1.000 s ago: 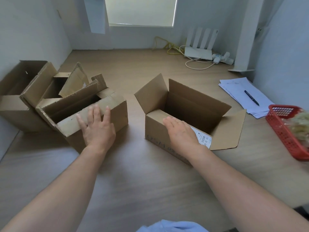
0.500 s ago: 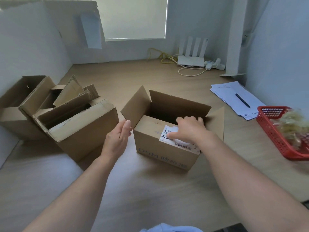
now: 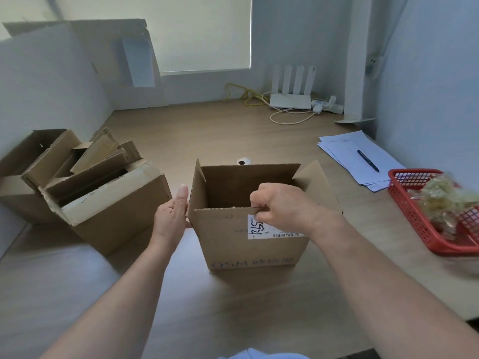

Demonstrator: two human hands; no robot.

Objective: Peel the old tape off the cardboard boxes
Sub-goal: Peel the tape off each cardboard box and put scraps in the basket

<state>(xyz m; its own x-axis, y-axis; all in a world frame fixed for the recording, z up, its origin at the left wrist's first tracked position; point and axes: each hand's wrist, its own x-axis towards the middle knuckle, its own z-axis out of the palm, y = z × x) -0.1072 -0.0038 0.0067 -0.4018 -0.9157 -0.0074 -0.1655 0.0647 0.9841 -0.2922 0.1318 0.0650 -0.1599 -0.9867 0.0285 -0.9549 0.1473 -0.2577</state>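
An open cardboard box (image 3: 228, 244) stands in front of me on the wooden table, flaps up, with a white shipping label (image 3: 261, 230) on its near side. My right hand (image 3: 282, 206) grips the top edge of the near wall, fingers curled over the rim just above the label. My left hand (image 3: 172, 216) lies flat against the box's left side, fingers straight and together. Two more open cardboard boxes sit to the left: a near one (image 3: 116, 216) with torn flaps and a far one (image 3: 23, 182). I cannot make out any tape on the held box.
A red plastic basket (image 3: 425, 226) holding crumpled clear tape sits at the right. Behind it lie papers (image 3: 347, 149) with a pen (image 3: 368, 160). A white router (image 3: 291, 99) with cables stands at the back. A small white roll (image 3: 243, 161) peeks out behind the box.
The middle box has been turned and tilted upright toward me. My right hand moved from its flap to the near rim. My left hand left the left box and now presses the middle box's side.
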